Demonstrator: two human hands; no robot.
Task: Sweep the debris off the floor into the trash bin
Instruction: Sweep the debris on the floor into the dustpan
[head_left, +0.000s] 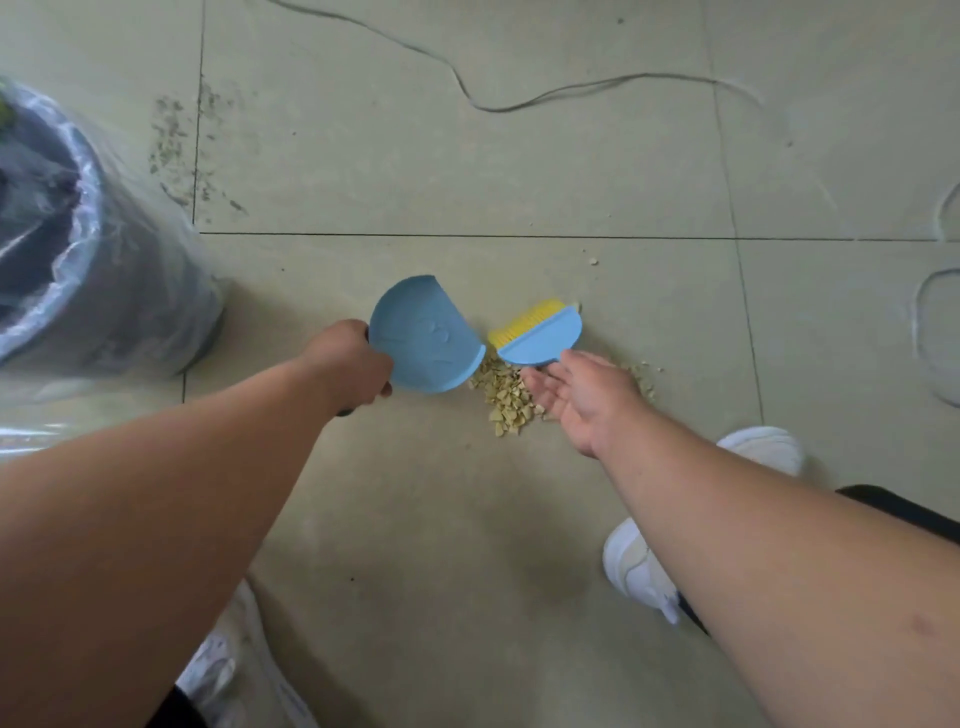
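Standing nearest are two white shoes (644, 566), the one nearer the debris (506, 392) partly hidden by the right forearm. Open tile floor (415, 493) lies between shoes and debris. The right hand (582, 395) hangs over the pile's right side, fingers straight, just short of the blue brush (540, 338); whether it touches the brush is unclear. The left hand (353, 364) grips the blue dustpan (428, 335), its handle hidden in the fist, the pan's edge at the pile's left. Far left of the debris, the lined trash bin (78, 249) is cut off by the frame. Beyond, a thin cord (519, 106) snakes across bare tiles.
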